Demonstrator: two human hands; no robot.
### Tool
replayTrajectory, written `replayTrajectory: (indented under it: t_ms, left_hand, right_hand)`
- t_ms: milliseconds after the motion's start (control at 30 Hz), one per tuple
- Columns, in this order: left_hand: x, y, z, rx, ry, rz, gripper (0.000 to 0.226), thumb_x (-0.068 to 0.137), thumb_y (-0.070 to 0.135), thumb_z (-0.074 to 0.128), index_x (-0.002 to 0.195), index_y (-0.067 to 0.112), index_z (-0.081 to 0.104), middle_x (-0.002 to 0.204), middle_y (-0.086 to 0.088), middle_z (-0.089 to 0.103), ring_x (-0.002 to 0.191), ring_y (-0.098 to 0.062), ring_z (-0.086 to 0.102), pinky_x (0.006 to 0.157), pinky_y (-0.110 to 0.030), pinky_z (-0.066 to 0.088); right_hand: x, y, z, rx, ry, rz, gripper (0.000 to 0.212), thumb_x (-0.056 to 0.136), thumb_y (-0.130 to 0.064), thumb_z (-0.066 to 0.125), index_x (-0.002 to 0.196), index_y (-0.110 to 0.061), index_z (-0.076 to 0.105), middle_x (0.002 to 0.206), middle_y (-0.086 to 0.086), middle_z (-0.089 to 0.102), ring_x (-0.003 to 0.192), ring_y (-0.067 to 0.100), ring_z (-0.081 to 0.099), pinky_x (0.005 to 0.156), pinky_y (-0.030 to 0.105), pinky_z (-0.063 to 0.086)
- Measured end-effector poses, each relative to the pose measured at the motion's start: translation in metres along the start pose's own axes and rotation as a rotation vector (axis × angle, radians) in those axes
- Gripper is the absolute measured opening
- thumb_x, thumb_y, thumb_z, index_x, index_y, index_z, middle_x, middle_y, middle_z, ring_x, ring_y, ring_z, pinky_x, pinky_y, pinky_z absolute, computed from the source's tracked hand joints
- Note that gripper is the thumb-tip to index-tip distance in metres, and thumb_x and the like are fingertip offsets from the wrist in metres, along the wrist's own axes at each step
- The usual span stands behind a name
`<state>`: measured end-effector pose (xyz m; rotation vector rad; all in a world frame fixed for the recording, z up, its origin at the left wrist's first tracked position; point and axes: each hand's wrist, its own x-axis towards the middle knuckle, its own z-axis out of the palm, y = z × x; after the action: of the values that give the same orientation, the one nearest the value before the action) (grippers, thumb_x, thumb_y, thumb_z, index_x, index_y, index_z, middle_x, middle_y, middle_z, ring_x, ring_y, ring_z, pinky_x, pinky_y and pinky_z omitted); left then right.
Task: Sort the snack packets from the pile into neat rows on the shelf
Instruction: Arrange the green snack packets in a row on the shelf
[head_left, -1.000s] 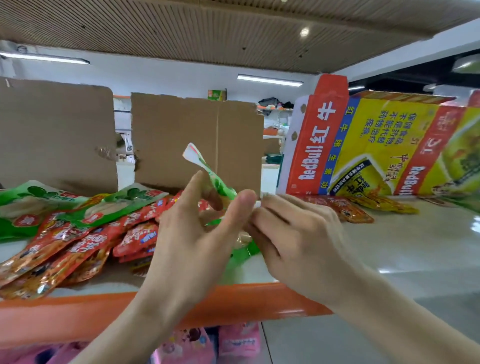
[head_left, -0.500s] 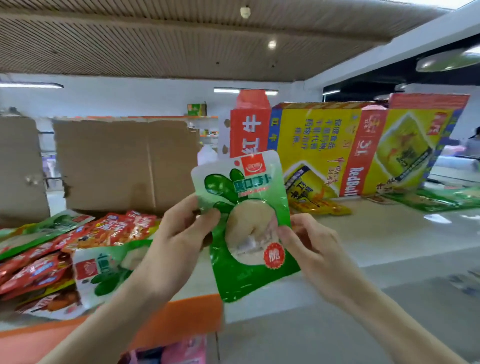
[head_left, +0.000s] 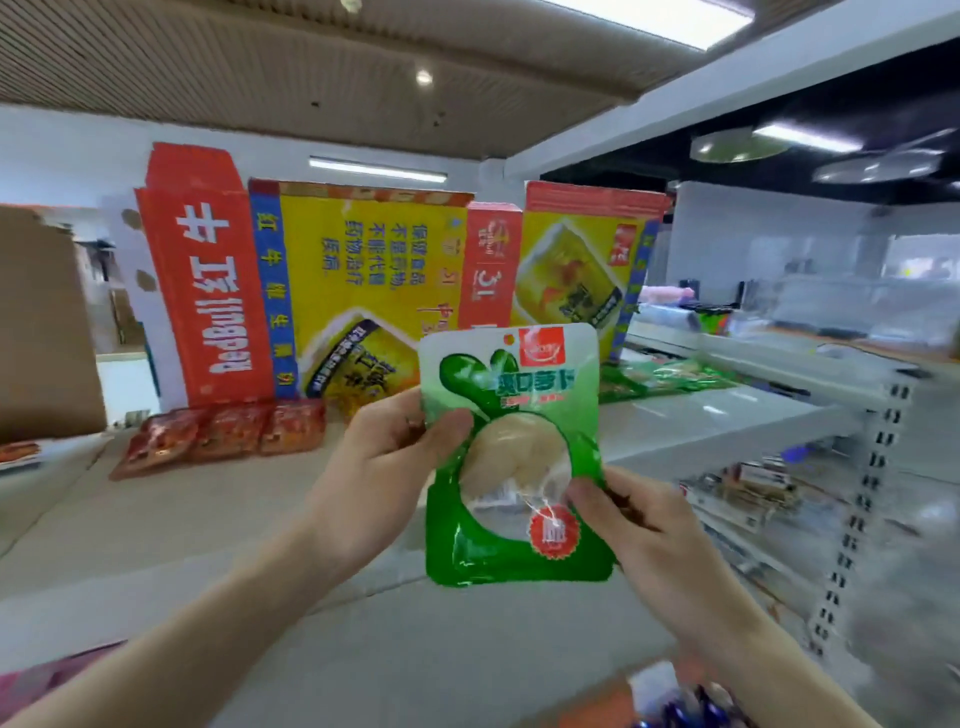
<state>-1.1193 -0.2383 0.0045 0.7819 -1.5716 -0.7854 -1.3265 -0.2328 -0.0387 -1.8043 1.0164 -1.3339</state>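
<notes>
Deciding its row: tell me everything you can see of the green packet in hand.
The green packet is glossy plastic, with a red logo on top, a round clear window showing something pale, and a red seal low right. It is upright, facing the camera: the left grip pinches its left edge, the right grip its lower right corner.

left hand (head_left: 384, 467) grips green snack packet (head_left: 511, 457) at its left edge, frame centre | right hand (head_left: 644, 525) pinches its lower right | packet upright, label toward camera | red packets (head_left: 223, 434) in a row on the shelf (head_left: 208, 519), left of centre | Red Bull carton (head_left: 332, 291) behind them
</notes>
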Motion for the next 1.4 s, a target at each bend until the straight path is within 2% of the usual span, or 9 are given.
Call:
replayTrajectory:
  t_ms: [233, 367, 633, 767, 867, 1033, 1167, 1300, 1400]
  left_hand:
    - [0.013, -0.017, 0.090, -0.077, -0.064, -0.153, 0.024, 0.097, 0.003, 0.053, 0.091, 0.012, 0.075, 0.096, -0.002, 0.077, 0.087, -0.014, 0.071, 0.083, -0.028, 0.056]
    - [0.029, -0.022, 0.120, -0.062, -0.097, -0.187, 0.023, 0.096, 0.002, 0.054, 0.090, 0.012, 0.075, 0.092, 0.000, 0.077, 0.083, -0.010, 0.070, 0.077, -0.022, 0.055]
    - [0.080, -0.037, 0.179, -0.063, -0.147, -0.224, 0.022, 0.098, 0.007, 0.055, 0.089, 0.013, 0.074, 0.094, -0.006, 0.076, 0.083, -0.018, 0.067, 0.084, -0.039, 0.055]
    - [0.114, -0.049, 0.197, 0.022, -0.218, -0.219, 0.025, 0.101, 0.010, 0.050, 0.090, 0.013, 0.072, 0.083, 0.005, 0.075, 0.074, -0.006, 0.063, 0.065, -0.017, 0.046]
    - [0.139, -0.060, 0.202, 0.070, -0.202, -0.188, 0.023, 0.101, 0.011, 0.050, 0.091, 0.008, 0.070, 0.092, -0.013, 0.073, 0.078, -0.018, 0.057, 0.075, -0.034, 0.045]
    - [0.183, -0.065, 0.206, 0.150, -0.136, -0.164, 0.030, 0.101, 0.010, 0.051, 0.076, 0.017, 0.066, 0.070, 0.011, 0.066, 0.068, -0.007, 0.056, 0.071, -0.028, 0.046]
    - [0.214, -0.080, 0.214, 0.180, -0.114, -0.150, 0.019, 0.099, 0.012, 0.053, 0.088, 0.010, 0.068, 0.094, -0.015, 0.070, 0.092, -0.039, 0.063, 0.090, -0.055, 0.050]
    - [0.234, -0.095, 0.231, 0.194, -0.063, -0.174, 0.017, 0.098, 0.009, 0.055, 0.089, 0.007, 0.070, 0.098, -0.020, 0.069, 0.095, -0.041, 0.064, 0.091, -0.060, 0.050]
    - [0.254, -0.102, 0.244, 0.203, -0.009, -0.188, 0.026, 0.097, 0.009, 0.056, 0.082, 0.021, 0.074, 0.084, -0.010, 0.072, 0.074, -0.033, 0.061, 0.073, -0.048, 0.053]
  right_hand:
    - [-0.020, 0.029, -0.079, -0.018, 0.141, 0.033, 0.040, 0.084, -0.041, 0.053, 0.076, -0.004, 0.064, 0.055, 0.001, 0.050, 0.051, 0.016, 0.043, 0.046, 0.023, 0.032]
    - [-0.025, 0.045, -0.102, 0.016, 0.186, 0.093, 0.035, 0.084, -0.039, 0.056, 0.075, -0.006, 0.065, 0.058, 0.006, 0.054, 0.053, 0.017, 0.049, 0.049, 0.026, 0.038]
    - [-0.005, 0.058, -0.166, -0.191, 0.283, 0.070, 0.035, 0.091, -0.037, 0.054, 0.077, -0.009, 0.068, 0.063, 0.009, 0.063, 0.056, 0.022, 0.056, 0.052, 0.034, 0.040]
    - [0.018, 0.075, -0.192, -0.221, 0.319, 0.050, 0.033, 0.097, -0.026, 0.056, 0.069, -0.010, 0.064, 0.061, 0.017, 0.057, 0.054, 0.024, 0.049, 0.053, 0.037, 0.036]
    - [0.043, 0.087, -0.206, -0.243, 0.303, 0.049, 0.034, 0.097, -0.025, 0.057, 0.071, -0.006, 0.065, 0.062, 0.019, 0.059, 0.054, 0.022, 0.049, 0.053, 0.034, 0.033]
    - [0.094, 0.102, -0.219, -0.227, 0.273, 0.028, 0.035, 0.092, -0.039, 0.060, 0.077, -0.008, 0.067, 0.068, 0.020, 0.064, 0.066, 0.044, 0.058, 0.057, 0.056, 0.046]
    - [0.124, 0.115, -0.232, -0.238, 0.195, 0.042, 0.039, 0.091, -0.042, 0.058, 0.083, -0.006, 0.069, 0.076, 0.016, 0.070, 0.077, 0.043, 0.064, 0.071, 0.062, 0.051]
    - [0.147, 0.126, -0.261, -0.321, 0.150, 0.030, 0.032, 0.096, -0.024, 0.059, 0.070, -0.008, 0.068, 0.065, -0.001, 0.067, 0.063, 0.020, 0.061, 0.059, 0.036, 0.049]
    - [0.170, 0.129, -0.286, -0.436, 0.069, 0.013, 0.037, 0.096, -0.024, 0.060, 0.064, -0.005, 0.062, 0.051, -0.008, 0.050, 0.049, 0.007, 0.042, 0.050, 0.021, 0.031]
